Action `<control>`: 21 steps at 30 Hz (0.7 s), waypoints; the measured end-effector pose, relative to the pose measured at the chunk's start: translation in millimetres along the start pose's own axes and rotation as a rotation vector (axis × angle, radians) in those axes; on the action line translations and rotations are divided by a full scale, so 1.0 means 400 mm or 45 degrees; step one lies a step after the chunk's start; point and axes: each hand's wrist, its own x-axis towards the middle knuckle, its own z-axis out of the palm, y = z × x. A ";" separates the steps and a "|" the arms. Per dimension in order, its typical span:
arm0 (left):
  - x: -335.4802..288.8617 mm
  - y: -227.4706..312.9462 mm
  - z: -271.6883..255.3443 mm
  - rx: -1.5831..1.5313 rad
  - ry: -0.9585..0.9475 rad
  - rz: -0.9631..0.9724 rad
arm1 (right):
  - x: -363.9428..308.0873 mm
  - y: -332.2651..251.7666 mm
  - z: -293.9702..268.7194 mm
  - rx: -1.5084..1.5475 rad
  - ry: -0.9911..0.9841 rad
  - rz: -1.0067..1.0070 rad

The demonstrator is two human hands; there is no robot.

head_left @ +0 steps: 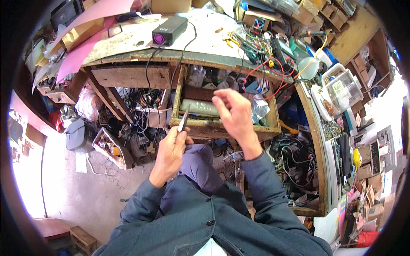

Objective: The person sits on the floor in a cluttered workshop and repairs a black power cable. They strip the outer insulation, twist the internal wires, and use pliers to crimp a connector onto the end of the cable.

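Note:
My left hand point(170, 150) is closed around a slim pointed tool point(183, 122), dark with a silvery part, its tip angled up in front of the open drawer point(222, 123). Its exact kind is too small to make out. My right hand point(235, 114) hangs over the drawer, fingers loosely bent and thumb apart, with nothing visible in it. Below it in the drawer lies a pale greenish cylinder point(198, 106), partly hidden by that hand. A reddish-brown block point(197, 93) sits behind the cylinder, and clear plastic bags point(259, 109) fill the drawer's right side.
On the worktop point(128, 45) stands a black box point(170, 30) with a purple round end and a trailing cable. Red test leads point(250, 72), yellow-handled pliers point(232, 43) and tangled parts crowd the right. An open wooden box point(113, 149) stands on the floor at left.

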 end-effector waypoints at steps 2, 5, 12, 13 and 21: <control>-0.016 -0.002 -0.036 -0.064 0.002 -0.007 | 0.106 0.061 -0.003 -0.255 0.035 -0.124; -0.064 0.002 -0.086 -0.037 0.022 -0.059 | 0.278 0.155 0.008 -0.482 0.154 -0.393; -0.182 0.028 -0.144 0.020 0.112 -0.059 | 0.551 0.260 0.046 -1.189 -0.115 -0.141; -0.196 0.031 -0.151 0.012 0.113 -0.062 | 0.567 0.263 0.052 -1.274 -0.180 -0.060; -0.256 0.038 -0.199 -0.063 0.230 -0.126 | 0.681 0.321 -0.036 -1.177 -0.299 0.153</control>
